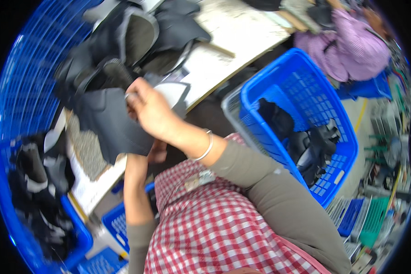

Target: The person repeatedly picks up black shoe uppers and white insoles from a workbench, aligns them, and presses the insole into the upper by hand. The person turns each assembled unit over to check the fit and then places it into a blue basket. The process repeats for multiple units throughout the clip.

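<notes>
A black shoe upper (109, 118) with a smooth outer face is held up in front of me, over the table's near edge. My right hand (153, 112) is closed on its upper right edge, the thumb and fingers pinched together. My left hand (157, 152) reaches under and behind the upper and grips it from below; most of its fingers are hidden by the black material. Just beyond my hands lies a pile of similar black uppers (141, 36), some showing grey linings. A white piece with a dark edge (171, 93) sits to the right of my right hand.
A white table (223, 23) runs diagonally, with a rough grey pad (86, 150) on it. Blue baskets stand around: one on the right (301, 59) with black pieces, another at left (82, 242) full of uppers. A co-worker in a purple sleeve (358, 45) is far right.
</notes>
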